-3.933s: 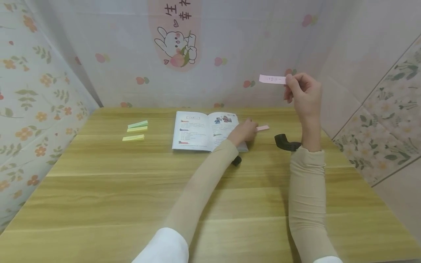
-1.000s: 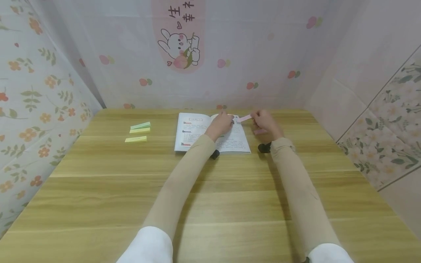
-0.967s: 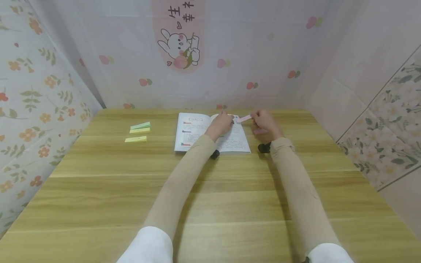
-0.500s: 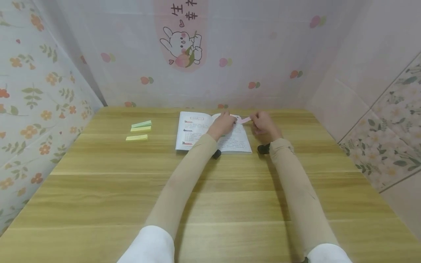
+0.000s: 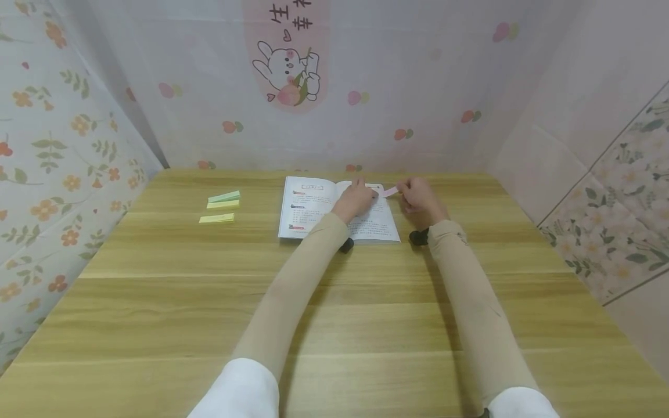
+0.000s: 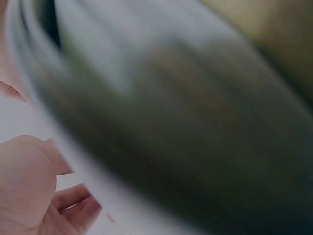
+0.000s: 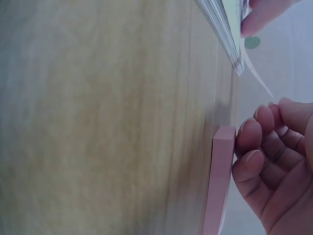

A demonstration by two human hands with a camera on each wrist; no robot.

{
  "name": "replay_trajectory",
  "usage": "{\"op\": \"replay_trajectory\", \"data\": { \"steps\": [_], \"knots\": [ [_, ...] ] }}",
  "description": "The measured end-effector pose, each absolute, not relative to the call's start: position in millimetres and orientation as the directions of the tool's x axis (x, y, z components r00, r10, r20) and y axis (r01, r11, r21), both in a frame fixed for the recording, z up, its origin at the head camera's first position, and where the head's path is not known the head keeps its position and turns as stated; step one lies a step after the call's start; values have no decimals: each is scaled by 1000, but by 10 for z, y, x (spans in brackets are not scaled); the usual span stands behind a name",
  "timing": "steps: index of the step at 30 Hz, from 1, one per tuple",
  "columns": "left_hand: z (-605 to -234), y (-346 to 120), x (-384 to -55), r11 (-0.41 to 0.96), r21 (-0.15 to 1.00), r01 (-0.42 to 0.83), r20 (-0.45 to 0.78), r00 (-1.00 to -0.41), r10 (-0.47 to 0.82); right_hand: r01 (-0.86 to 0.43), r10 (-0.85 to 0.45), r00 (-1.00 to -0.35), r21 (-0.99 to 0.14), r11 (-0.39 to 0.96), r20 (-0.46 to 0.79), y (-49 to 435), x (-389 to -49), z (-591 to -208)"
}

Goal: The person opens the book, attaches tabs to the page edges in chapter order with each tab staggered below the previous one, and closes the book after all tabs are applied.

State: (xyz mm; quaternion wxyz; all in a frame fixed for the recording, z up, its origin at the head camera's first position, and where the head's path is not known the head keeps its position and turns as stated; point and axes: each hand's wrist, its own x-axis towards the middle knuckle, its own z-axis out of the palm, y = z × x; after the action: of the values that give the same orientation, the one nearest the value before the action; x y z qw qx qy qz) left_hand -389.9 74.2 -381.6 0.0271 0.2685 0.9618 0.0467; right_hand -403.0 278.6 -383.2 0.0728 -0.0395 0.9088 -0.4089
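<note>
An open book point(image 5: 310, 200) with printed pages lies at the back of the table. My left hand point(image 5: 356, 200) rests over the upper part of its right page, fingers touching the paper. In the left wrist view that hand point(image 6: 29, 181) is partly covered by the blurred book pages point(image 6: 161, 112). My right hand point(image 5: 420, 197) pinches one end of a pink sticky note strip point(image 5: 391, 191), whose other end reaches the book's upper right edge. Below my right fingers a pink sticky note pad point(image 7: 221, 181) lies on the table, mostly hidden in the head view.
Green sticky notes point(image 5: 223, 197) and two yellow sticky note pads, one of them the nearer yellow pad point(image 5: 216, 218), lie left of the book. Dark wrist camera mounts sit under both wrists. A patterned cloth point(image 5: 198, 87) hangs behind the wooden table point(image 5: 334, 325).
My right hand has come down from the upper right with the pink strip to the book's edge. My left hand has shifted from the pink pad onto the right page.
</note>
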Motion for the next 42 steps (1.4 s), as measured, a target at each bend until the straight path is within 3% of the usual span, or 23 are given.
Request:
{"op": "replay_trajectory", "data": {
  "steps": [12, 21, 27, 42],
  "knots": [
    [-3773, 711, -3898, 854, 130, 503, -102, -850, 516, -8, -53, -998, -739, 674, -37, 2791, -4055, -3810],
    [-3771, 697, -3885, 854, 190, 485, -124, -851, 511, -108, -50, -993, -689, 717, 103, 2683, -3978, -3751],
    [-3792, 708, -3878, 863, 279, 420, -125, -875, 467, -92, -83, -996, -674, 733, 45, 2527, -3981, -3734],
    [-3798, 705, -3829, 862, 240, 446, -127, -866, 483, -135, -151, -988, -592, 794, 22, 2305, -4037, -3847]
  ]
}}
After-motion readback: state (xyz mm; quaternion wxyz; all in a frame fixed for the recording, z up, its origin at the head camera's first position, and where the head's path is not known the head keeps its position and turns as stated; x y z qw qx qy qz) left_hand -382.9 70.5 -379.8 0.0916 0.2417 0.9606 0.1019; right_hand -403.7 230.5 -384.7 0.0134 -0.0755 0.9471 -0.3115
